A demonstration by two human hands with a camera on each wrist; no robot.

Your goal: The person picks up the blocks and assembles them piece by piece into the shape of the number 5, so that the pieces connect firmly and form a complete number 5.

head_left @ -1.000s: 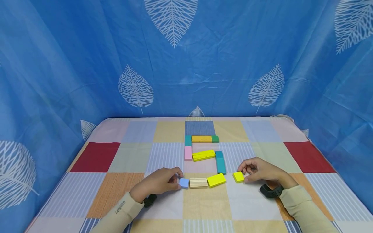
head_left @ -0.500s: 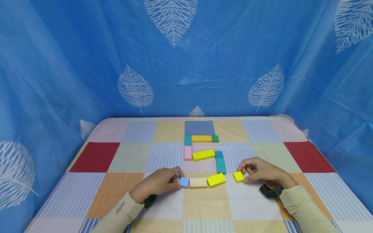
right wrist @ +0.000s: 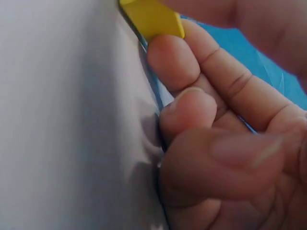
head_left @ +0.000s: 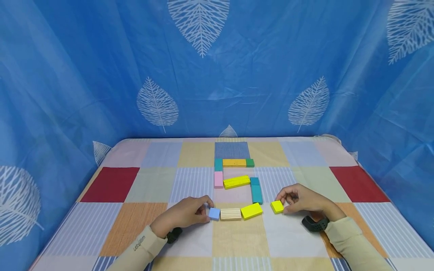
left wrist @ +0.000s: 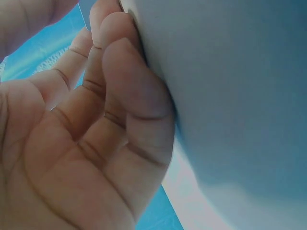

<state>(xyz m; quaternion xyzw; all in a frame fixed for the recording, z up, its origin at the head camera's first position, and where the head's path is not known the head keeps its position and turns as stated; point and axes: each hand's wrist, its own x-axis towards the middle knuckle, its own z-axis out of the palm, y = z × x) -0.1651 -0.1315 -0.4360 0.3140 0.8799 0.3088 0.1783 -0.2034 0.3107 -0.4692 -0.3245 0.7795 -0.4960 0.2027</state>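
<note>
My left hand pinches a small light-blue block between thumb and fingers at the left end of the front row. To its right lie a striped wooden block and a slightly turned yellow block. Out to the right, my right hand pinches a square yellow block, which stands apart from that row. The right wrist view shows this square yellow block between the thumb and a finger, with the other fingers curled against the cloth. In the left wrist view, curled fingers lie along the cloth.
Behind the front row, other blocks lie end to end: teal, yellow, pink, another teal, orange and green. A patchwork cloth covers the table. A blue leaf-print curtain surrounds it.
</note>
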